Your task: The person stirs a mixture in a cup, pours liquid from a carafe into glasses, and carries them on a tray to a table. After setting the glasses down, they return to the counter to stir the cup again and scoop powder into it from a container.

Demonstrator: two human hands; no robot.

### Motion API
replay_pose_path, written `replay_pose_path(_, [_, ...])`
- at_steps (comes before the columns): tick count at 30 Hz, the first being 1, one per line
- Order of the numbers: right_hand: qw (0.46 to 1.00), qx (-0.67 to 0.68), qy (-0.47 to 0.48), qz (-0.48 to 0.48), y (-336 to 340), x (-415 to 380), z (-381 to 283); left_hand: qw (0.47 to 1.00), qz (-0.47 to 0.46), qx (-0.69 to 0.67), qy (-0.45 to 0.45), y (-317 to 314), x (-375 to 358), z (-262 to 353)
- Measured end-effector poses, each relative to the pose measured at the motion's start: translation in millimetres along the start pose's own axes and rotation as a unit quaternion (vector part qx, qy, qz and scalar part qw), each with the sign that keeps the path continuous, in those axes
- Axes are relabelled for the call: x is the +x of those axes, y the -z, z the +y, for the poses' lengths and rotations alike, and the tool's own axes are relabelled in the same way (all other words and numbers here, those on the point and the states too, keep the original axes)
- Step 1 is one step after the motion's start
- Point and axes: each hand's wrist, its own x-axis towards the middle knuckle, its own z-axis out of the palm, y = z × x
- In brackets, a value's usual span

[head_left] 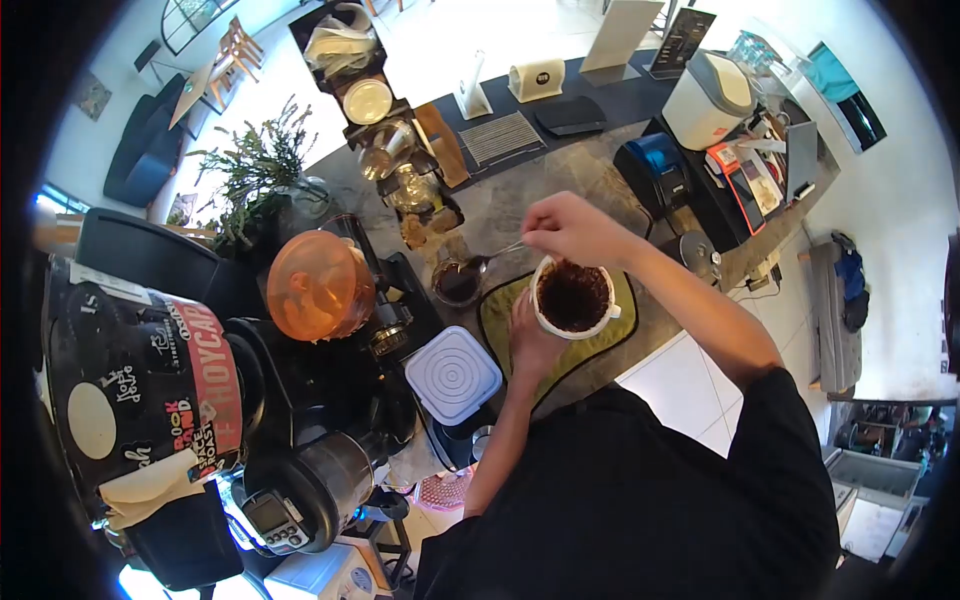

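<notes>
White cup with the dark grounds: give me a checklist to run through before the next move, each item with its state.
1. White cup steadied by the left hand: ok, the hand is against its side.
2. Spoon gripped in the right hand: ok.
3. Cup over the green mat: ok.
4. Spoon bowl over the small dark cup: ok, at its rim.
5. Spoon load: cannot tell, too small.
6. Lidded white container apart from the left hand: ok.
</notes>
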Motion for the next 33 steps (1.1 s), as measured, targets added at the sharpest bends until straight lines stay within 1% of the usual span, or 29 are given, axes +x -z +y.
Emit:
replay_pose_path(1, [0.988, -0.128, 0.089, 0.001, -10, 20, 8, 1.000, -0.005, 0.003, 0.004, -3, 0, -4])
replay_pose_path(2, [0.951, -0.253, 0.177, 0.002, -20, 37, 15, 1.000, 0.002, 0.004, 0.006, -6, 1, -8])
replay_pose_path(3, [0.950, -0.255, 0.182, -0.004, -29, 51, 22, 1.000, -0.001, 0.013, -0.002, -10, 1, -12])
replay_pose_path(4, [0.901, -0.358, 0.243, -0.037, -38, 63, 25, 1.000, -0.003, 0.022, -0.008, -10, 2, -13])
replay_pose_path(5, [0.836, -0.454, 0.301, -0.068, -44, 73, 29, 1.000, -0.023, 0.010, -0.012, -8, 2, -14])
replay_pose_path(6, [0.833, -0.454, 0.308, -0.074, -47, 79, 24, 1.000, -0.014, 0.010, -0.008, -7, 1, -15])
replay_pose_path(8, [0.735, -0.594, 0.268, -0.186, -52, 91, 14, 1.000, -0.006, 0.013, 0.016, -8, -2, -13])
replay_pose_path(12, [0.713, -0.593, 0.314, -0.202, -48, 94, 8, 0.999, 0.004, -0.037, 0.022, -3, -3, -12])
replay_pose_path(13, [0.704, -0.606, 0.307, -0.206, -48, 92, 5, 0.999, 0.013, -0.036, 0.026, -2, -3, -13])
replay_pose_path(15, [0.692, -0.618, 0.307, -0.211, -44, 92, 5, 1.000, 0.008, -0.011, 0.002, -1, -3, -12])
replay_pose_path(16, [0.700, -0.604, 0.325, -0.200, -42, 93, 8, 1.000, 0.015, -0.008, 0.005, -1, -4, -11])
replay_pose_path(18, [0.705, -0.586, 0.351, -0.192, -38, 95, 10, 0.998, 0.047, 0.011, -0.036, 0, -6, -5])
replay_pose_path(19, [0.704, -0.586, 0.349, -0.197, -37, 95, 9, 0.998, 0.053, 0.016, -0.031, 2, -6, -2])
replay_pose_path(21, [0.703, -0.583, 0.354, -0.202, -36, 94, 9, 0.998, 0.029, 0.038, -0.027, 9, -8, 5])
replay_pose_path(22, [0.705, -0.581, 0.355, -0.198, -35, 93, 9, 0.998, 0.035, 0.043, -0.023, 12, -10, 11])
replay_pose_path(24, [0.705, -0.574, 0.368, -0.197, -31, 92, 11, 0.998, 0.054, 0.021, 0.012, 13, -17, 22])
replay_pose_path(26, [0.753, -0.512, 0.385, -0.151, -24, 95, 19, 0.996, 0.072, 0.035, 0.026, 10, -28, 21])
replay_pose_path(27, [0.752, -0.508, 0.391, -0.153, -20, 94, 22, 0.995, 0.085, 0.043, 0.039, 8, -35, 21])
replay_pose_path(29, [0.859, -0.340, 0.367, -0.111, -10, 90, 28, 0.993, 0.100, 0.047, 0.044, 21, -49, 45])
replay_pose_path(30, [0.859, -0.337, 0.370, -0.111, -4, 86, 30, 0.992, 0.111, 0.045, 0.044, 29, -56, 62])
replay_pose_path(31, [0.877, -0.314, 0.350, -0.098, 3, 81, 30, 0.992, 0.112, 0.048, 0.044, 35, -67, 75])
replay_pose_path(32, [0.895, -0.291, 0.328, -0.086, 11, 75, 30, 0.990, 0.100, 0.032, 0.099, 40, -81, 89])
replay_pose_path(33, [0.895, -0.291, 0.327, -0.086, 21, 66, 25, 0.984, 0.088, 0.015, 0.153, 45, -94, 100])
